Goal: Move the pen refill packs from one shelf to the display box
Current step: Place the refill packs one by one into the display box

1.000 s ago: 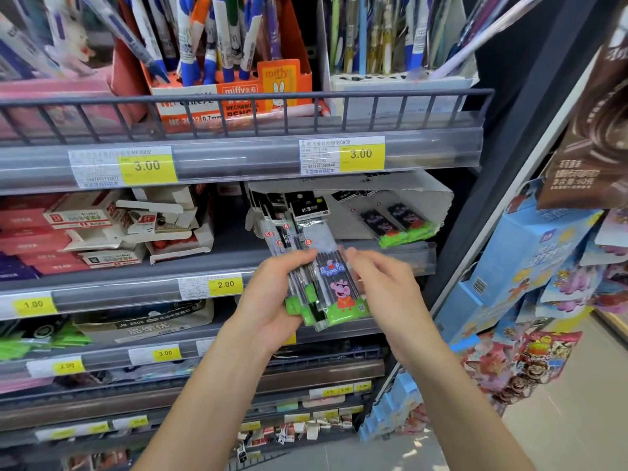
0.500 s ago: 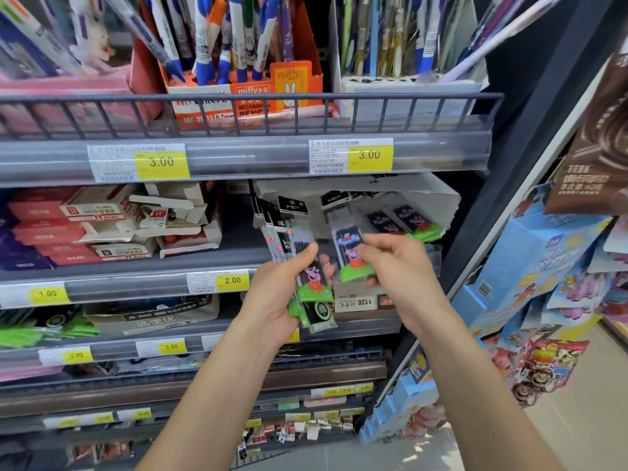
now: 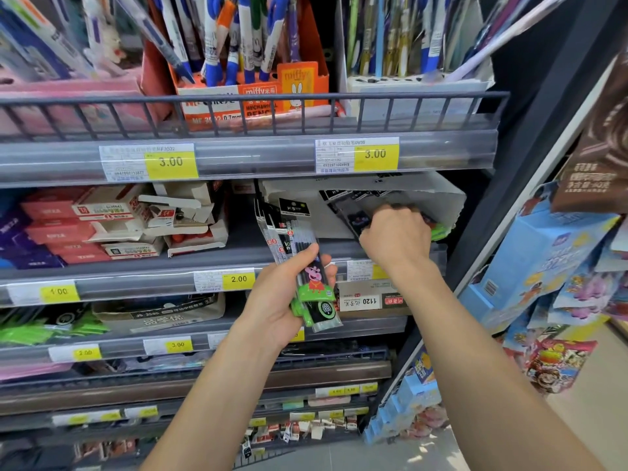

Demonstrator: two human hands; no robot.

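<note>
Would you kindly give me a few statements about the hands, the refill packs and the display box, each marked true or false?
1. The left hand grips a bunch of refill packs. True.
2. The right hand hangs idle below the shelves. False: it reaches into the white display box.
3. The display box sits under a price tag reading 3.00. True.
4. The packs in the left hand lie flat on the shelf. False: they are held up in the air, in front of the shelf.
5. The front pack shows a pink cartoon pig. True.
</note>
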